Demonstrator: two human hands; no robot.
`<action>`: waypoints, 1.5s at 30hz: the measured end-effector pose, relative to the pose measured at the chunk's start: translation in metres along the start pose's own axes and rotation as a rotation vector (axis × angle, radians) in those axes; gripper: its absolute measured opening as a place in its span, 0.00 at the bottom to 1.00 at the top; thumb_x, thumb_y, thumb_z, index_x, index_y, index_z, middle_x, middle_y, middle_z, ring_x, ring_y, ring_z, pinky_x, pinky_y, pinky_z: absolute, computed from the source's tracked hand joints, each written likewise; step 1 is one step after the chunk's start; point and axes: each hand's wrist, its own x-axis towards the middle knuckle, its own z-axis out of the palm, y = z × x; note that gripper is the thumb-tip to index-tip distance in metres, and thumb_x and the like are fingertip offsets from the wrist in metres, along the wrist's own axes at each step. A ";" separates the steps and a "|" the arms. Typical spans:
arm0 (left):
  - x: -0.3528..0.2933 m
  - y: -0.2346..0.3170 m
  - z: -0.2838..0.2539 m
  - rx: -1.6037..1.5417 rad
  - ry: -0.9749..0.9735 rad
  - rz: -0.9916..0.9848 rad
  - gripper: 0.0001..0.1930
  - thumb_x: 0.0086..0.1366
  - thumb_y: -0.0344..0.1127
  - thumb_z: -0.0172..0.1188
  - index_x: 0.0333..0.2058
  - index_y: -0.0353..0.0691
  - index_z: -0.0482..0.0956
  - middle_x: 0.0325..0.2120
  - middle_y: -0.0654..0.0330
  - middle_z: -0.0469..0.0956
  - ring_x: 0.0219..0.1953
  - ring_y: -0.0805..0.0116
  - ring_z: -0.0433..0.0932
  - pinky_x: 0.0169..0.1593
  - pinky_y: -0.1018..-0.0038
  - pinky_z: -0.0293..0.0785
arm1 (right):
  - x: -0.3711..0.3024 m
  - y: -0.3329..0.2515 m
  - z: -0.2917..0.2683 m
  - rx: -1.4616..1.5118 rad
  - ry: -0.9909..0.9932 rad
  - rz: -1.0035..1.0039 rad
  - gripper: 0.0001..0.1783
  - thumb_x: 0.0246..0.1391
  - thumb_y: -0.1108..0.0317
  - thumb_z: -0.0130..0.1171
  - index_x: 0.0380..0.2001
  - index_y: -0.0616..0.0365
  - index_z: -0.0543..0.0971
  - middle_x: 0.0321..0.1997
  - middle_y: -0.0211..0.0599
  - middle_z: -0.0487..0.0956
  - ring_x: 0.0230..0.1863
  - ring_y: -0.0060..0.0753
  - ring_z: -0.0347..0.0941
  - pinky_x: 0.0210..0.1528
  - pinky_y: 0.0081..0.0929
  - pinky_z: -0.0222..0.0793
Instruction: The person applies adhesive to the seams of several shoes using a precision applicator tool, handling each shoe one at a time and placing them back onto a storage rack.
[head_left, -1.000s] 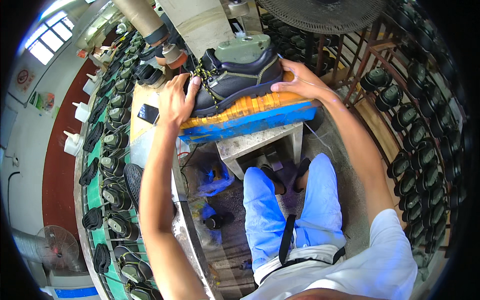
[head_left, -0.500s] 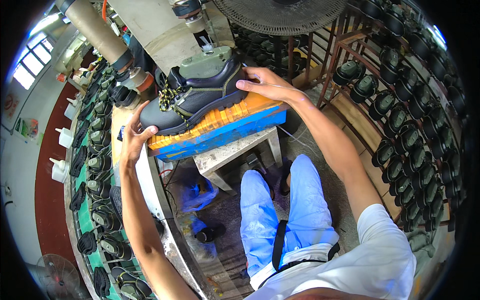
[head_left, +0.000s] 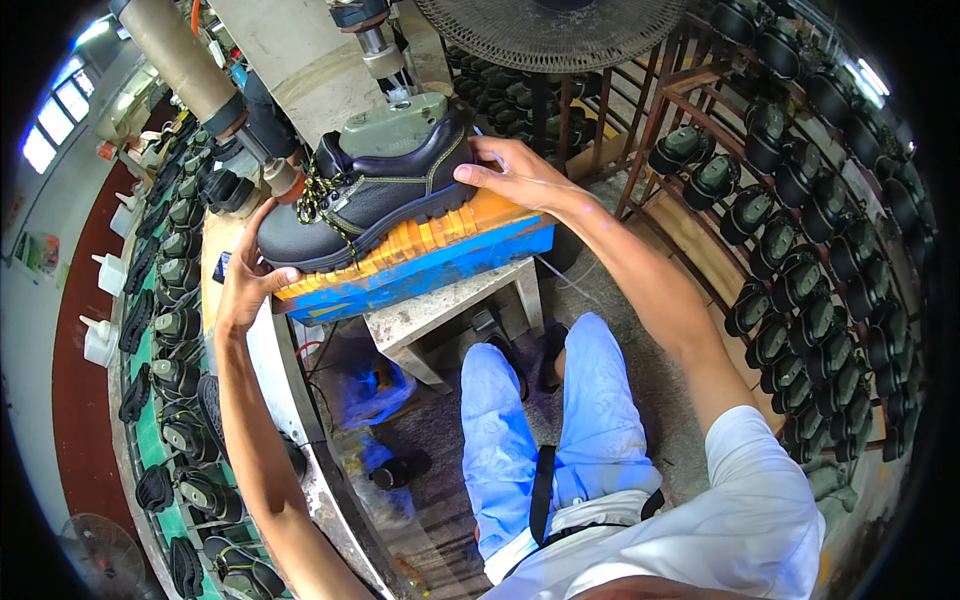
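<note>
A black lace-up work shoe (head_left: 375, 195) with yellow stitching and black-yellow laces rests sole-down on an orange ribbed pad (head_left: 420, 232), its toe to the left. A grey-green shoe last (head_left: 393, 128) fills its opening. My left hand (head_left: 243, 277) grips the toe end, thumb at the sole's near edge and fingers round the far side. At the heel, my right hand (head_left: 502, 172) has its thumb on the near side and its fingers behind. One press rod (head_left: 382, 55) comes down at the last; a red-orange press pad (head_left: 289, 186) reaches the toe's upper side.
Below the pad is a blue base (head_left: 440, 268) beside a pale stool (head_left: 430, 310). On the left, a green conveyor (head_left: 150, 400) carries several shoes and soles. Racks of shoes on lasts (head_left: 790, 230) stand right; a large fan (head_left: 560, 35) is at the back.
Both press rods have extended downward, bringing the red-orange pad closer to the toe. My hands keep their grip at toe and heel. The whole view has shifted slightly.
</note>
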 end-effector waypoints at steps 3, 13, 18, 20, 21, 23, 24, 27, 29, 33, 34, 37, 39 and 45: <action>0.000 0.005 -0.003 0.036 -0.002 -0.043 0.60 0.41 0.29 0.84 0.75 0.39 0.63 0.62 0.55 0.78 0.63 0.62 0.77 0.70 0.65 0.70 | 0.003 0.002 -0.001 -0.014 0.001 -0.017 0.35 0.67 0.51 0.67 0.64 0.69 0.76 0.60 0.50 0.83 0.62 0.35 0.77 0.68 0.36 0.69; -0.044 0.015 0.040 -0.027 0.184 0.024 0.49 0.50 0.20 0.79 0.72 0.35 0.66 0.56 0.50 0.82 0.56 0.61 0.83 0.63 0.67 0.78 | -0.028 0.003 -0.007 -0.339 0.364 -0.112 0.47 0.74 0.35 0.42 0.79 0.61 0.51 0.64 0.48 0.80 0.64 0.49 0.77 0.69 0.40 0.67; -0.093 0.052 0.148 0.028 0.681 -0.037 0.43 0.54 0.35 0.82 0.68 0.38 0.73 0.51 0.56 0.80 0.45 0.67 0.81 0.51 0.72 0.80 | -0.105 -0.034 0.003 -0.413 0.525 -0.153 0.25 0.71 0.54 0.47 0.63 0.54 0.77 0.35 0.37 0.78 0.37 0.32 0.75 0.45 0.31 0.72; -0.102 0.037 0.171 0.514 0.780 0.146 0.39 0.60 0.43 0.78 0.68 0.37 0.73 0.45 0.58 0.75 0.35 0.71 0.65 0.40 0.71 0.66 | -0.131 -0.062 0.010 -0.380 0.470 -0.107 0.21 0.69 0.60 0.51 0.58 0.57 0.81 0.33 0.34 0.77 0.33 0.26 0.72 0.40 0.26 0.69; -0.108 0.033 0.190 0.524 0.797 0.222 0.38 0.61 0.40 0.76 0.67 0.35 0.74 0.48 0.55 0.76 0.38 0.68 0.68 0.43 0.71 0.68 | -0.136 -0.063 0.012 -0.365 0.455 -0.327 0.18 0.66 0.65 0.53 0.53 0.58 0.84 0.30 0.30 0.77 0.31 0.22 0.71 0.36 0.23 0.67; -0.115 0.029 0.225 0.569 0.806 0.425 0.33 0.65 0.36 0.71 0.67 0.33 0.73 0.53 0.51 0.76 0.42 0.64 0.73 0.47 0.70 0.71 | -0.148 -0.093 0.018 -0.442 0.333 -0.432 0.17 0.65 0.68 0.52 0.48 0.62 0.86 0.25 0.31 0.75 0.26 0.25 0.71 0.32 0.26 0.68; -0.115 0.024 0.239 0.593 0.795 0.532 0.31 0.65 0.34 0.69 0.66 0.33 0.74 0.56 0.50 0.76 0.47 0.61 0.74 0.51 0.68 0.72 | -0.155 -0.107 0.021 -0.475 0.263 -0.452 0.16 0.65 0.69 0.51 0.45 0.63 0.86 0.24 0.32 0.74 0.24 0.26 0.71 0.30 0.27 0.68; -0.115 0.017 0.283 0.774 0.640 0.666 0.26 0.65 0.34 0.65 0.61 0.37 0.80 0.61 0.49 0.77 0.60 0.53 0.75 0.62 0.62 0.72 | -0.155 -0.114 0.043 -0.596 0.231 -0.642 0.21 0.66 0.63 0.48 0.43 0.64 0.88 0.20 0.33 0.76 0.19 0.25 0.72 0.22 0.25 0.65; -0.113 0.027 0.310 0.958 0.529 0.567 0.22 0.65 0.40 0.61 0.56 0.41 0.84 0.57 0.55 0.82 0.61 0.55 0.74 0.66 0.58 0.67 | -0.151 -0.121 0.054 -0.685 0.185 -0.699 0.15 0.60 0.68 0.54 0.39 0.61 0.88 0.22 0.35 0.79 0.19 0.31 0.77 0.21 0.28 0.71; -0.082 0.044 0.342 0.586 0.475 0.531 0.22 0.58 0.36 0.73 0.49 0.34 0.80 0.46 0.46 0.81 0.50 0.46 0.80 0.54 0.55 0.75 | -0.137 -0.108 0.065 -0.835 0.241 -0.723 0.11 0.46 0.67 0.65 0.36 0.55 0.86 0.27 0.31 0.81 0.22 0.34 0.79 0.23 0.29 0.74; -0.075 0.045 0.348 0.440 0.493 0.523 0.23 0.58 0.37 0.74 0.48 0.33 0.79 0.44 0.46 0.80 0.48 0.46 0.80 0.51 0.56 0.76 | -0.134 -0.106 0.065 -0.857 0.238 -0.710 0.11 0.46 0.66 0.66 0.35 0.55 0.86 0.26 0.31 0.80 0.21 0.35 0.78 0.22 0.30 0.73; -0.071 0.039 0.363 0.365 0.496 0.445 0.24 0.58 0.38 0.75 0.49 0.35 0.79 0.45 0.47 0.81 0.51 0.50 0.81 0.52 0.59 0.77 | -0.125 -0.099 0.063 -0.901 0.272 -0.726 0.11 0.46 0.66 0.67 0.35 0.55 0.85 0.25 0.31 0.79 0.20 0.35 0.77 0.22 0.30 0.72; -0.072 0.034 0.365 0.512 0.493 0.486 0.24 0.59 0.39 0.75 0.51 0.36 0.79 0.47 0.48 0.81 0.54 0.51 0.80 0.54 0.60 0.77 | -0.130 -0.106 0.062 -0.970 0.252 -0.671 0.11 0.47 0.66 0.66 0.35 0.55 0.85 0.25 0.32 0.79 0.20 0.35 0.78 0.22 0.30 0.73; -0.094 0.029 0.342 0.906 0.498 0.577 0.26 0.60 0.39 0.70 0.57 0.40 0.80 0.57 0.53 0.81 0.62 0.49 0.76 0.65 0.54 0.70 | -0.141 -0.120 0.055 -0.925 0.211 -0.636 0.14 0.46 0.70 0.61 0.38 0.59 0.87 0.24 0.33 0.80 0.21 0.33 0.78 0.22 0.28 0.72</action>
